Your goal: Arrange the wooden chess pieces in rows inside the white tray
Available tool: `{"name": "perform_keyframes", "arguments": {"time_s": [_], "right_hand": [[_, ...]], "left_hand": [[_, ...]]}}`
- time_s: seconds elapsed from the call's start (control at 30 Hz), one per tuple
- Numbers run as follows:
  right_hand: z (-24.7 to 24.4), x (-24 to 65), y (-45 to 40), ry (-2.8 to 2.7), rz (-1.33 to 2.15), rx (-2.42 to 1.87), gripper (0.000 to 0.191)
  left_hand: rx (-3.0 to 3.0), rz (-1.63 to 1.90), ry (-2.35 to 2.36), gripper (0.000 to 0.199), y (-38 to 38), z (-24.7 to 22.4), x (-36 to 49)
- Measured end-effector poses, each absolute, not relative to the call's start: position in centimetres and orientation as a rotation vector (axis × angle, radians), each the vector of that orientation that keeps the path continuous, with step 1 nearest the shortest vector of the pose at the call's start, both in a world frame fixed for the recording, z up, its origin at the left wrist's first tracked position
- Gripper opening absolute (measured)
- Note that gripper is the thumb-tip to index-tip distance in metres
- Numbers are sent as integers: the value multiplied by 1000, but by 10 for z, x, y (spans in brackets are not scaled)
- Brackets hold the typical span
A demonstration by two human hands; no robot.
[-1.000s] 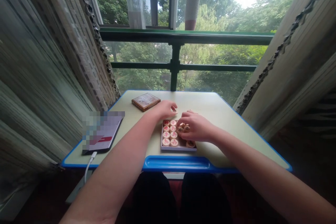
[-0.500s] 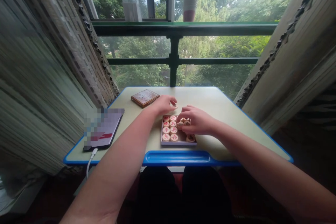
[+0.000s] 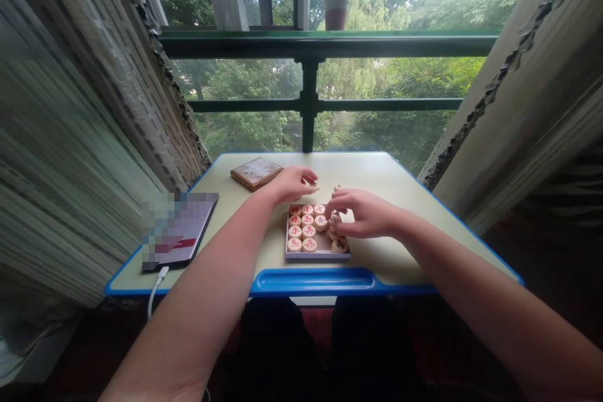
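A shallow box (image 3: 318, 256) near the table's front edge holds several round wooden chess pieces (image 3: 309, 231), with red characters on the left and dark ones on the right. Over the box's right side is my right hand (image 3: 360, 212), its thumb and fingers at a dark-lettered piece (image 3: 334, 218). Behind the box, my left hand (image 3: 296, 183) has its fingers around a small round piece (image 3: 315, 186). Another piece (image 3: 338, 188) lies just beyond my right hand, partly hidden by it.
A flat brown patterned box or lid (image 3: 255, 173) lies at the back left of the table (image 3: 405, 182). At the left edge a phone (image 3: 193, 226) is plugged into a white cable (image 3: 155, 286). A blue tray groove (image 3: 313, 279) runs along the front.
My right hand has shifted slightly right, and a dark-lettered piece now sits in the box's second row. Another piece shows beyond the right hand. My left hand has barely moved.
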State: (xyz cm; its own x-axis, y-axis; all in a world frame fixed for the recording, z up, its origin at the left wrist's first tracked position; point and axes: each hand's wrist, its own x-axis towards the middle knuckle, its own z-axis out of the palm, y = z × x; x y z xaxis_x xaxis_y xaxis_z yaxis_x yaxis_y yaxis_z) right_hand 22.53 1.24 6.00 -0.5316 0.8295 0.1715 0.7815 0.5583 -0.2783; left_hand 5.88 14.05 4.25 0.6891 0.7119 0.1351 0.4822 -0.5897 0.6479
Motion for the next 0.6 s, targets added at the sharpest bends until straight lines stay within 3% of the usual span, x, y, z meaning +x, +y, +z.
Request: {"name": "perform_keyframes", "arguments": {"time_s": [0.3,0.6], "right_hand": [[61,229,14,-2616,429,-1241,26],[60,230,17,-2412,321,-1288,23]], "left_hand": [[2274,504,914,34,146,40,57],[2173,500,845,40,145,46,53]]}}
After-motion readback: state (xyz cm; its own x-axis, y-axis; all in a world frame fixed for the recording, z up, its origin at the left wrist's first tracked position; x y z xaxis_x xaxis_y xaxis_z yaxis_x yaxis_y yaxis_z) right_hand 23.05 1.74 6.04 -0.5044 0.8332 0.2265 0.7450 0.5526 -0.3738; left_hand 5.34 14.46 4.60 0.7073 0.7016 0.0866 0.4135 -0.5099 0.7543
